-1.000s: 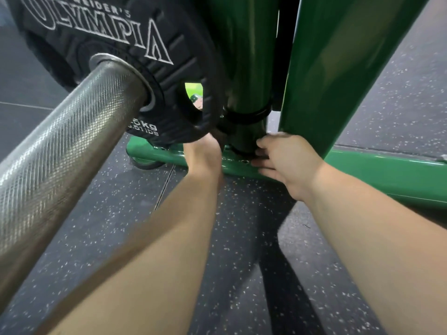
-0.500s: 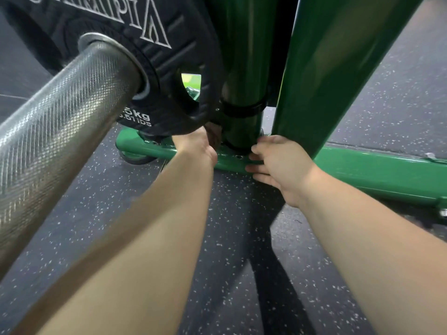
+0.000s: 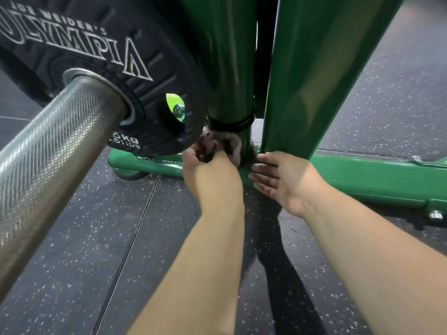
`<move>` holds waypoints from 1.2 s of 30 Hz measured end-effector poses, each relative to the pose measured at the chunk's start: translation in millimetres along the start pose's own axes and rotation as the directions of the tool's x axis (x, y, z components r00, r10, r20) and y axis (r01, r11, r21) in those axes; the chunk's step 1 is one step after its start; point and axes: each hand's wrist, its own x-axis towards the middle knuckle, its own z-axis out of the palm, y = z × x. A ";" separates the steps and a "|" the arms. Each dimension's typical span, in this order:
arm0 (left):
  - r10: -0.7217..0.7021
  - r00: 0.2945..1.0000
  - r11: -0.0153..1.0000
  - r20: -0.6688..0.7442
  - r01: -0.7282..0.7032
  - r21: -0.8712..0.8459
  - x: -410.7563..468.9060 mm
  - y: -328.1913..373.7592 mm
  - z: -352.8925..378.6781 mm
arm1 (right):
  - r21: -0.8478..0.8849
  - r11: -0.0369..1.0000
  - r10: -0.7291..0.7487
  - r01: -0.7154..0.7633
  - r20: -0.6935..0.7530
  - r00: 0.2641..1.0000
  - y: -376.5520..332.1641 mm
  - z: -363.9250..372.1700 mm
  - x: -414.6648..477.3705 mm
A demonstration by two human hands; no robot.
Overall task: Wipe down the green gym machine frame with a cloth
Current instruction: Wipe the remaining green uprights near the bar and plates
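Note:
The green machine frame (image 3: 314, 76) rises in two posts from a green base bar (image 3: 362, 180) lying on the floor. My left hand (image 3: 212, 172) grips a dark, crumpled cloth (image 3: 217, 143) and holds it against the foot of the round left post (image 3: 229, 68), just under a black band. My right hand (image 3: 283, 182) lies with straight fingers on the base bar at the foot of the slanted right post. Part of the cloth is hidden behind the weight plate and my left fingers.
A black Olympia weight plate (image 3: 96, 56) hangs on a knurled steel bar (image 3: 48, 160) that juts toward me at the left, close above my left hand. Dark speckled rubber flooring (image 3: 121, 238) lies all around. A bolt (image 3: 435, 215) sits at the base bar's right end.
My left hand has drawn back from under the plate, bringing the cloth into sight at the post's foot. My right hand's fingers have straightened and now lie flat on the base bar.

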 end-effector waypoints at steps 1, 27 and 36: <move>0.077 0.997 0.997 0.025 -0.078 0.028 0.2 2.4 -2.0 | 0.028 1.000 0.009 -0.009 0.004 1.000 -1.3 0.4 -0.3; -0.151 0.972 0.988 0.178 0.144 0.051 29.7 -27.9 -27.2 | 0.383 0.890 -0.163 0.248 -0.242 0.957 27.6 49.7 9.7; -0.092 0.994 0.995 -0.056 0.089 -0.050 47.6 -20.6 -38.3 | -0.280 0.960 -0.139 0.025 -0.394 0.908 12.5 63.5 -4.5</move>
